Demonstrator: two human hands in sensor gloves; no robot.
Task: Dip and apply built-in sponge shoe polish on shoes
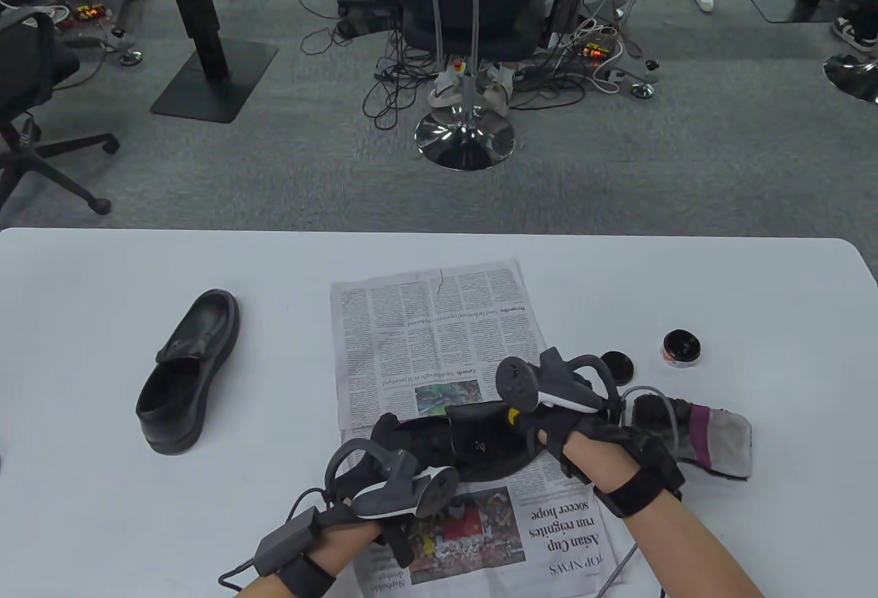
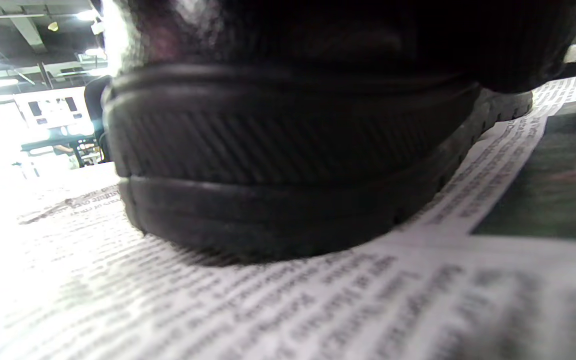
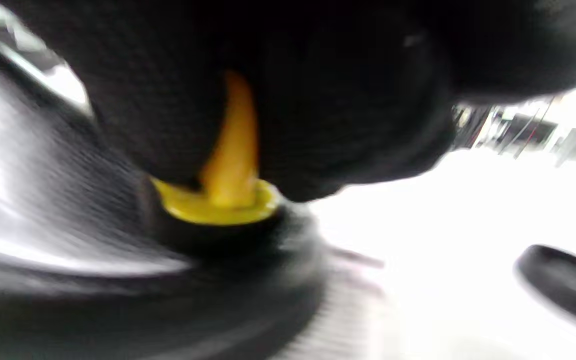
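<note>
While the black shoe on the newspaper [image 1: 473,444] is lying across the middle of the newspaper [image 1: 425,330], the left hand [image 1: 391,481] is gripping its near end, fingers wrapped over the upper, so that the left wrist view is showing mostly the ribbed black sole [image 2: 288,165] sitting flat on the printed page. The right hand [image 1: 583,433] is closing its fingers around the yellow sponge applicator [image 3: 218,200], pinching its upright yellow handle and pressing its dark sponge face against the shoe's upper; the right wrist view is blurring here, so how firmly the sponge is meeting the leather is hard to tell. A second black shoe [image 1: 186,372] is standing by itself on the white table [image 1: 103,269], well apart to the left of the newspaper, its opening facing up. To the right of the newspaper, the open polish tin [image 1: 681,348] is sitting on the table, and its black lid [image 1: 621,366] is lying just beside it, nearer the right hand. A grey and purple cloth [image 1: 713,437] is lying on the table just beyond the right wrist, partly hiding behind the glove.
</note>
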